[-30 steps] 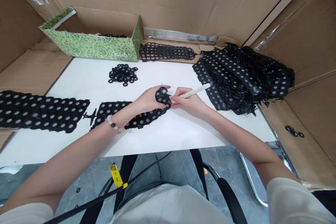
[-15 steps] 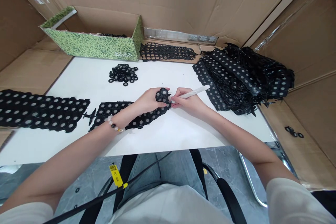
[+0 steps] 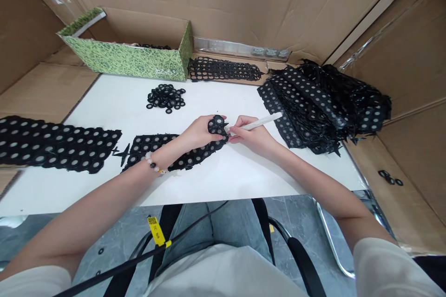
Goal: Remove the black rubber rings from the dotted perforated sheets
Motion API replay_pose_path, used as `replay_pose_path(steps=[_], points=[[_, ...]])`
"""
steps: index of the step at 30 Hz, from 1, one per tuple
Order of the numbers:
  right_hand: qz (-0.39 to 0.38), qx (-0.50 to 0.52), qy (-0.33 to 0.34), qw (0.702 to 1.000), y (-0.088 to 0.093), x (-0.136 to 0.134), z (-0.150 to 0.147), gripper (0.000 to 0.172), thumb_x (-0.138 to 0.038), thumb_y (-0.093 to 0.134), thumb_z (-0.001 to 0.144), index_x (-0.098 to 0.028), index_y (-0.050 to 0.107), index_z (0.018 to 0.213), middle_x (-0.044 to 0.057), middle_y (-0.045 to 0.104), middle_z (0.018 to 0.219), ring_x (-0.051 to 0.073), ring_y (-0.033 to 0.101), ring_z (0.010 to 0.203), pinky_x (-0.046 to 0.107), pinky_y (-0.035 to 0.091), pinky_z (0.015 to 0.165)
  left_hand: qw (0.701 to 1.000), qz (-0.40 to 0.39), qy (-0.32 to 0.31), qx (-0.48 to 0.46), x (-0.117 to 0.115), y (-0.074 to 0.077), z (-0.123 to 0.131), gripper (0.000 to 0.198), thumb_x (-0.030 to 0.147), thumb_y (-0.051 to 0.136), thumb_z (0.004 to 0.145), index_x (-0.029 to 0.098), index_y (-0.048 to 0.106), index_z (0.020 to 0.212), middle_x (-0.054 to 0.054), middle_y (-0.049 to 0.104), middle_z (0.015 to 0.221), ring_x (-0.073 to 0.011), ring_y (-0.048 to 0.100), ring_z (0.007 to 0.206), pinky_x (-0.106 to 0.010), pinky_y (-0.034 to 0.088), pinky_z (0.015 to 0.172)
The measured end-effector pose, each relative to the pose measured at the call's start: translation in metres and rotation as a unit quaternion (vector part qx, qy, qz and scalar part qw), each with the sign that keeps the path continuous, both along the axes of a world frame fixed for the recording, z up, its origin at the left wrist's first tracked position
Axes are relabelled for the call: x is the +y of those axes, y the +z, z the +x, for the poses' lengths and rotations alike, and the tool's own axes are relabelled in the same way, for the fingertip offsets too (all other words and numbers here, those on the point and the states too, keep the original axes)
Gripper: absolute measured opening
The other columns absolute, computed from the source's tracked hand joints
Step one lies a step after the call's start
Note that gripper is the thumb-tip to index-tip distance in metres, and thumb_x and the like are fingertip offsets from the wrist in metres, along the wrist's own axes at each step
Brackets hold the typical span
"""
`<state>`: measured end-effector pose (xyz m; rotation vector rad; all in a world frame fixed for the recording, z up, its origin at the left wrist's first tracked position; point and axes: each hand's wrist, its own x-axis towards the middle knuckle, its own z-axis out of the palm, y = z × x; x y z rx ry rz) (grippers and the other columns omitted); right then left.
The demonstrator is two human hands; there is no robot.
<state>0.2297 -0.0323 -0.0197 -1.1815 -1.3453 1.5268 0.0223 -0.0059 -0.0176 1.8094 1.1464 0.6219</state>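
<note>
My left hand (image 3: 200, 132) grips the right end of a black rubber sheet (image 3: 191, 158) of moulded rings, bending that end up off the white table. My right hand (image 3: 249, 133) is closed round a white pen-like tool (image 3: 263, 121). The tool's tip meets the sheet's edge beside my left fingertips; its exact shape is too small to make out. Left of the sheet lies a thin black scrap (image 3: 124, 154), and past it a longer ring sheet (image 3: 55, 144). Behind my hands sits a heap of loose black rings (image 3: 166, 97).
A green patterned box (image 3: 125, 59) stands at the back left with black pieces inside. Beside it lies a punched-out black mesh (image 3: 223, 69). A large pile of black sheets (image 3: 320, 102) covers the right side. Several rings (image 3: 390, 177) lie on the cardboard at right.
The view has shifted slightly. Both hands stay at the bent end of the sheet, the tool still at its edge, with hardly any visible movement.
</note>
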Motion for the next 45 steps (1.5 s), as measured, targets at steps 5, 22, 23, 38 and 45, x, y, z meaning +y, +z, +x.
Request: replay_pose_path(steps=[5, 22, 23, 38, 45], points=[[-0.005, 0.011, -0.005, 1.0, 0.001, -0.001, 0.0, 0.04, -0.049, 0.085, 0.068, -0.02, 0.057, 0.068, 0.001, 0.073, 0.073, 0.016, 0.075, 0.072, 0.028, 0.064, 0.067, 1.0, -0.008, -0.003, 0.001, 0.0, 0.0, 0.001, 0.07, 0.035, 0.077, 0.064, 0.014, 0.066, 0.131, -0.009, 0.073, 0.128, -0.0321, 0.067, 0.12, -0.044, 0.046, 0.112], [0.156, -0.129, -0.019, 0.979, -0.011, -0.003, -0.002, 0.027, -0.041, 0.069, 0.087, -0.022, 0.056, 0.073, 0.001, 0.073, 0.073, 0.019, 0.072, 0.071, 0.031, 0.053, 0.068, 0.992, -0.082, 0.044, -0.09, -0.004, 0.0, 0.004, 0.071, 0.033, 0.081, 0.06, 0.013, 0.064, 0.126, -0.014, 0.067, 0.137, -0.0341, 0.06, 0.13, -0.048, 0.042, 0.116], [0.157, -0.13, -0.021, 0.979, -0.01, -0.003, -0.002, 0.027, -0.041, 0.069, 0.087, -0.022, 0.056, 0.072, 0.001, 0.073, 0.072, 0.02, 0.072, 0.071, 0.031, 0.053, 0.068, 0.992, -0.078, 0.04, -0.087, -0.004, 0.0, 0.004, 0.071, 0.033, 0.081, 0.061, 0.013, 0.064, 0.126, -0.014, 0.066, 0.138, -0.0341, 0.059, 0.131, -0.048, 0.041, 0.117], [0.066, -0.003, -0.05, 0.997, 0.005, 0.007, 0.007, 0.032, -0.043, 0.081, 0.074, -0.021, 0.058, 0.069, 0.001, 0.071, 0.066, 0.019, 0.074, 0.067, 0.03, 0.061, 0.063, 0.992, -0.117, 0.017, 0.053, 0.019, 0.025, -0.027, 0.049, 0.062, 0.079, 0.068, 0.019, 0.076, 0.091, -0.006, 0.08, 0.097, -0.0262, 0.071, 0.089, -0.034, 0.053, 0.08], [0.038, 0.013, -0.047, 0.998, 0.011, 0.014, 0.015, 0.039, -0.048, 0.087, 0.067, -0.021, 0.058, 0.067, 0.001, 0.073, 0.069, 0.02, 0.075, 0.066, 0.034, 0.064, 0.065, 0.991, -0.127, 0.022, -0.026, 0.024, 0.022, -0.032, 0.041, 0.052, 0.085, 0.064, 0.021, 0.078, 0.089, -0.004, 0.081, 0.098, -0.0215, 0.071, 0.086, -0.03, 0.053, 0.078]])
